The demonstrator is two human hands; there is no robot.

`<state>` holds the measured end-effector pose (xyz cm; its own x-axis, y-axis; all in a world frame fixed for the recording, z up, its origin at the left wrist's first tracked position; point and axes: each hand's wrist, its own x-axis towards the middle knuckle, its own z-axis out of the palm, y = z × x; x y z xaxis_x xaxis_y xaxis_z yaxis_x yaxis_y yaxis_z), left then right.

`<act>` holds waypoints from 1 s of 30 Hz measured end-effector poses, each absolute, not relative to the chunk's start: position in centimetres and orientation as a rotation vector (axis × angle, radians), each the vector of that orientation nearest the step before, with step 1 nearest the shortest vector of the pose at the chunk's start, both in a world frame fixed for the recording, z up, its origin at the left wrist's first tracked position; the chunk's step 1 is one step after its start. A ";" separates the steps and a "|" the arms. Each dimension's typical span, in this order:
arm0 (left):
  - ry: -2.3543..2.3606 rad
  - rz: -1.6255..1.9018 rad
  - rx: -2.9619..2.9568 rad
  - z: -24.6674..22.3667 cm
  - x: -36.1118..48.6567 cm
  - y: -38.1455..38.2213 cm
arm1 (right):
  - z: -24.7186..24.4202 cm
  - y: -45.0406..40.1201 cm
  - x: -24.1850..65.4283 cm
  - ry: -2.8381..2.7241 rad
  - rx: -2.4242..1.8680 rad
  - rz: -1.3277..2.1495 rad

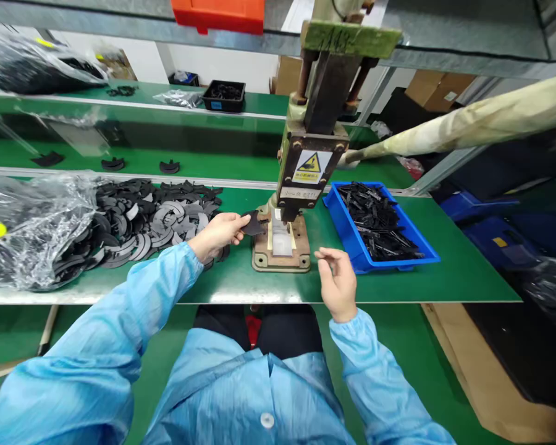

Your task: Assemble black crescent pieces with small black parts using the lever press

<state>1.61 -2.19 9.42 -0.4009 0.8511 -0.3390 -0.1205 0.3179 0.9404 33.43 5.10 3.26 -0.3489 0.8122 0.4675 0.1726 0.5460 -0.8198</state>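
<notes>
A hand press (308, 164) stands upright on the green bench, its base plate (280, 262) in front of me with a pale strip under the ram. My left hand (221, 233) pinches a black curved part (253, 224) at the left edge of the base. To the right of the base is my right hand (337, 281), its fingers curled toward the thumb; whether something small is between them cannot be made out. Left of the press lies a heap of black curved parts (160, 216). A blue bin (368, 262) of thin black parts sits to the right.
A clear plastic bag (32, 228) lies at the left of the bench. The press's long wrapped handle (463, 127) reaches out to the upper right. Behind, a shelf (157, 96) carries a black tray (225, 106) and another bag. Three curved parts lie behind the heap.
</notes>
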 end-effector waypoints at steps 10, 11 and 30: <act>1.755 1.469 0.478 9.8 -3.6 10.6 | 0.1 7.1 35.4 -1.682 -0.986 0.894; 1.757 1.458 0.484 9.6 -3.1 10.6 | 0.1 7.1 35.5 -1.685 -0.989 0.897; 2.110 0.936 1.408 3.2 5.1 -14.8 | 9.0 11.1 42.5 -1.970 -1.119 0.453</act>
